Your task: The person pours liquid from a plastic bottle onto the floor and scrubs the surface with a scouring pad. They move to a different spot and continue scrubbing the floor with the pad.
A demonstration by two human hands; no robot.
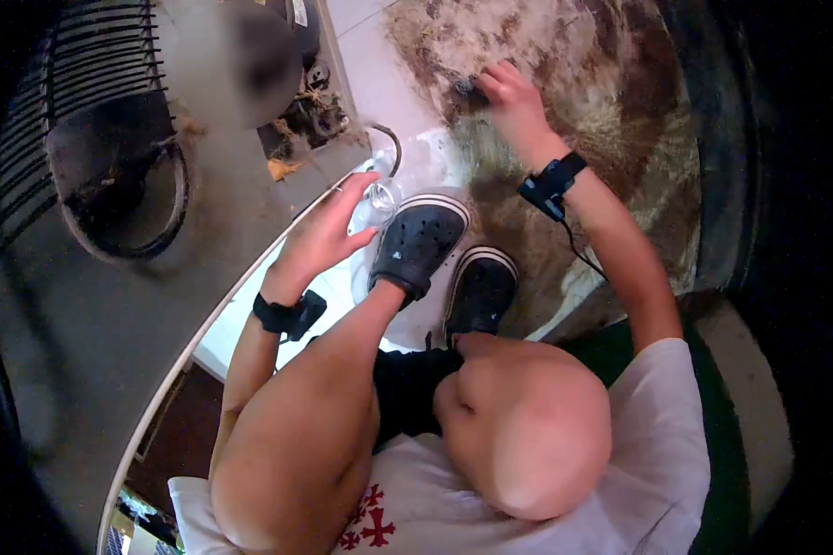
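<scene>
Being pinched between the bunched fingers of the right hand point(518, 109), a small dark scrubber point(465, 86) is placed over the far left part of the stained board point(620, 157); how firmly it is pressed cannot be told. Because so little of it is gripped, it could be lost from the fingers, and knuckles could be scraped on the board. Left of the board, the fingers of the left hand point(319, 239) are spread wide at a clear cup point(382, 196); whether it is held cannot be told. If loosely held, it could be tipped by the nearby shoe point(421, 239). Above the board, a slack cable point(575, 244) is hung from the right wristband point(551, 188), so it could be snagged or soiled. Beside the board's left edge, footing could be lost if the shiny pale floor point(430, 153) is wet.
</scene>
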